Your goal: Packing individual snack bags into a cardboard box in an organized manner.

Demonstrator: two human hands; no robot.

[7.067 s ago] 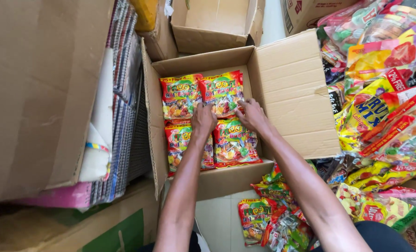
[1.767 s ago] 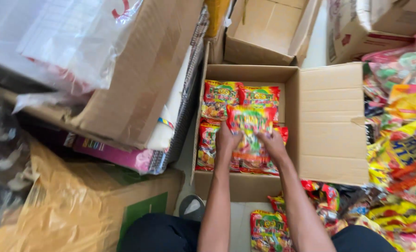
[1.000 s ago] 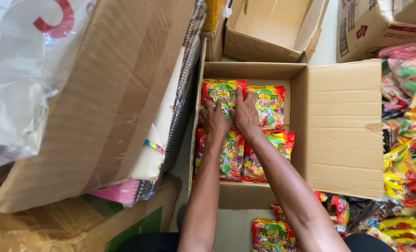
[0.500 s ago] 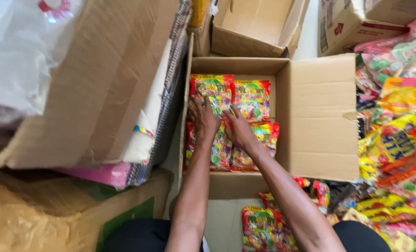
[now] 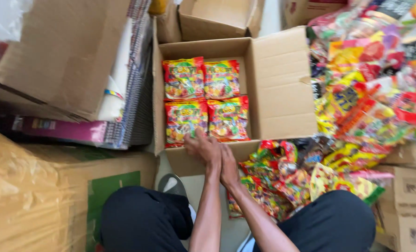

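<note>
Head view shows me an open cardboard box (image 5: pixel 282 88) on the floor, and I use it as my landmark. Four snack packets lie flat inside it in two rows: two far packets (image 5: pixel 201 78) side by side against the far wall, and two near packets (image 5: pixel 207 120) touching them just below. All four are red and yellow with bright pictures.

My left hand (image 5: pixel 203 147) sits at the near wall of the box, its fingers reaching over the lower edge of the near-left packet. The fingers look loosely spread, flat rather than curled round anything, but the blur keeps me from saying whether they touch the packet. My right hand (image 5: pixel 228 162) lies pressed against the left one, just outside the near wall; I cannot tell whether it is open or closed, and I see nothing in it.

Right of the box a big heap of loose packets (image 5: pixel 357 107) spreads out, reaching round to the near-right corner by my knee. Beyond the far wall stands a second empty carton (image 5: pixel 217 18). Left of the box leans a large cardboard sheet (image 5: pixel 63 51) over stacked flat goods.
</note>
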